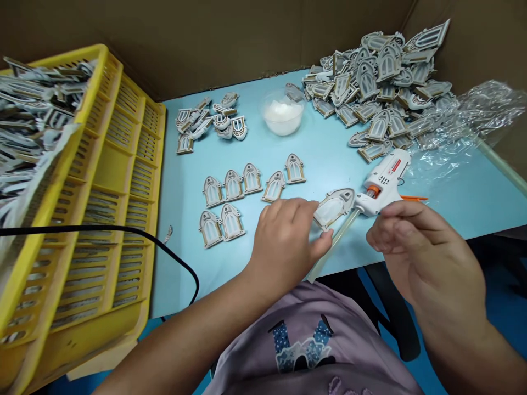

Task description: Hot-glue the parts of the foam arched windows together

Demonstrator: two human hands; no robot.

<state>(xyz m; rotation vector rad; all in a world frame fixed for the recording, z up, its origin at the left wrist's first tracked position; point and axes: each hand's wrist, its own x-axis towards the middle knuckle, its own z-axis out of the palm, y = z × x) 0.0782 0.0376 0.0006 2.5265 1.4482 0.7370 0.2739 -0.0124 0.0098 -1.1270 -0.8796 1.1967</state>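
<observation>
My left hand (284, 238) pinches the edge of a small arched window ornament (332, 208) between thumb and fingers, just above the table. My right hand (428, 252) is closed, fingertips drawn together near the thumb; whether anything tiny is between them I cannot make out. Just beyond that hand, a white hot glue gun (385, 181) lies on its side, with a translucent glue stick (335, 241) sticking out towards me. Left of my left hand, several similar window ornaments (233, 185) lie in short rows on the blue tabletop (185, 192).
A yellow plastic crate (111, 164) full of ornaments stands at left, a black cable (135, 231) crossing before it. A clear bowl (284, 118) holds white material. A large ornament heap (370, 82) and crumpled plastic film (473, 118) occupy the back right. Cardboard (230, 44) walls the back.
</observation>
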